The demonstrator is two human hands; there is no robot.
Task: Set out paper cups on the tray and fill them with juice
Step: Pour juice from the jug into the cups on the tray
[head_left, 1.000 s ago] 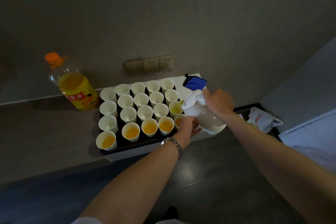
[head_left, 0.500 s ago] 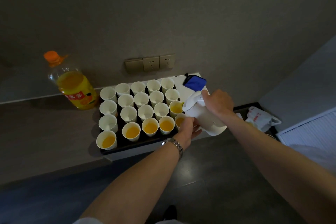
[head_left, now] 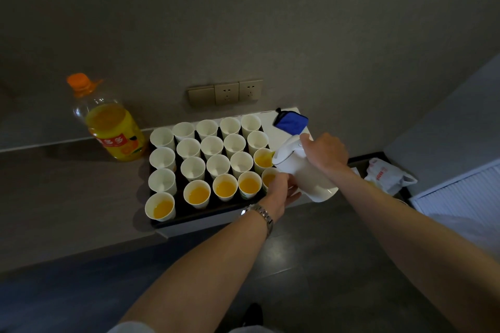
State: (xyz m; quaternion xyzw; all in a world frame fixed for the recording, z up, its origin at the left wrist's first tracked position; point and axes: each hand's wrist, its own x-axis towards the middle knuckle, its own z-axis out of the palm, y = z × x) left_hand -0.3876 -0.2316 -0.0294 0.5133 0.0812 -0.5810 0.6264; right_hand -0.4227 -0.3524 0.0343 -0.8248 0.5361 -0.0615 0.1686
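A black tray [head_left: 205, 220] on the counter carries several white paper cups in rows. The front row holds orange juice, and the empty cups [head_left: 211, 144] fill the rows behind. My right hand [head_left: 324, 153] grips the handle of a white pitcher [head_left: 305, 173], tilted left with its spout over the rightmost cup of the second row [head_left: 263, 161], which holds juice. My left hand [head_left: 280, 189] rests by the front-right cup [head_left: 268, 178], partly hiding it, with fingers stretched under the pitcher's base.
A large juice bottle [head_left: 111, 127] with an orange cap stands left of the tray. A blue cloth [head_left: 292, 124] lies behind the pitcher. Wall sockets [head_left: 226, 92] sit above the tray. A white plastic bag [head_left: 387, 176] lies at the right, beyond the counter [head_left: 67, 197] end.
Juice in the second-row right cup has risen while the pitcher stays tilted over it. Both hands have barely moved.
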